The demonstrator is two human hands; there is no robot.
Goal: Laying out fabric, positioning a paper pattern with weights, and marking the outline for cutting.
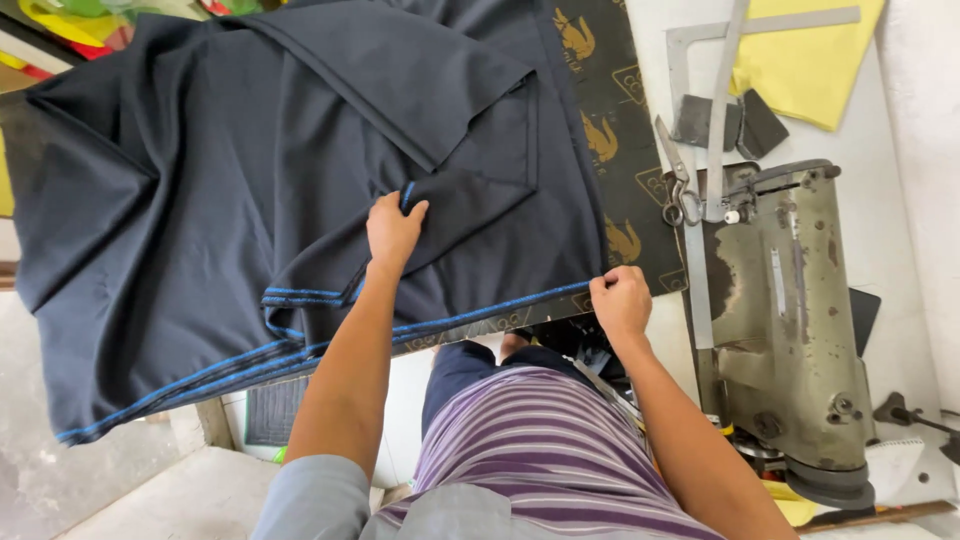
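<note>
Sewing table (900, 180), white top, seen from above; dark printed mat (625, 130) laid over its middle, most of it buried under cloth.

Left to right:
- Dark navy fabric (200, 200) covers the left and centre of the table, draping off the left edge and the near edge. Blue overlock stitching (180, 385) runs along its hems. Several folded layers, one flap turned back near the top centre.
- Left hand (392, 232) is closed in a pinch on a folded blue-stitched corner of the fabric, mid-table, lifting it slightly off the layers beneath.
- Right hand (622, 298) is fisted on the hem at the near edge of the table, just left of the machine, holding that edge taut against the mat.
- Scissors (677, 180) lie on the mat's right edge, beside a metal ruler (715, 110) and an L-square (680, 45).
- Old olive sewing machine (790, 310) sits at the right side of the table; yellow paper (810, 55) at the far right corner, with two dark grey cloth scraps (762, 122) just below it.

Step in hand, by judgement: aligning or matching hemmed edges, both hands gripping, nothing under the needle yet. Next move likely calls for bringing the pinched corner down to the held hem, edges flush, keeping tension even so the layers don't skew, before feeding toward the machine.
</note>
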